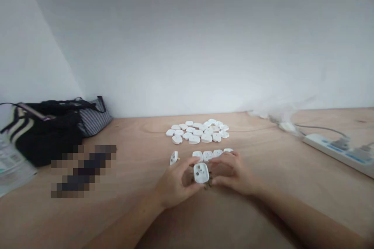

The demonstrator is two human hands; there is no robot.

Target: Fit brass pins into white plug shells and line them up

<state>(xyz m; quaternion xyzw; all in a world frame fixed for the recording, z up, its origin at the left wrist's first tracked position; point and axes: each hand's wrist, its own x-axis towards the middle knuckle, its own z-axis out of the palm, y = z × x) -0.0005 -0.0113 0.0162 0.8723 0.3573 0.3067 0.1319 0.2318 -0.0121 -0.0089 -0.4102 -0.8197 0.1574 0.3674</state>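
My left hand (175, 184) holds a white plug housing (201, 173) between thumb and fingers, its inner side with several holes turned up towards me. To its right, my right hand (233, 173) has thumb and fingers apart, with a gap between them. Small brownish metal bits (210, 181) lie on the table by my right thumb, partly hidden by the housing. Just beyond my hands is a row of white plug housings (208, 156), the right end partly covered by my right fingers. Left of the row, another white plug piece (173, 158) stands tilted, a brass-coloured pin showing.
Farther back on the wooden table (140, 140) lies a cluster of many white plug parts (198, 133). A black bag (49, 132) and a pixelated dark object (90, 169) are at left. On the right are a white power strip (336, 149) and clear plastic (283, 116).
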